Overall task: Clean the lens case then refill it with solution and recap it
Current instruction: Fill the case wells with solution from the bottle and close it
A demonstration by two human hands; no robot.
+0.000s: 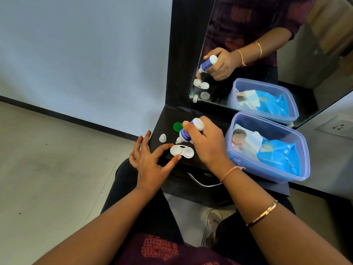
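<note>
The fingers [210, 124] of the right hand [208, 148] are curled round the solution bottle [185, 135], which is tilted nozzle-down just above the uncapped lens case [182, 151]; the case is laid on the black shelf [168, 115] and pinched at its left end between thumb and forefinger of the left hand [150, 163], the other fingers spread; a white cap [162, 138] and a green lid [178, 126] are seen just behind.

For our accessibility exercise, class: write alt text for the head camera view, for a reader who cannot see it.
A right hand tips a solution bottle, nozzle down, over an open white lens case, which the left hand steadies between thumb and forefinger on a black shelf. A green cap, white cap and blue tub sit nearby.
</note>
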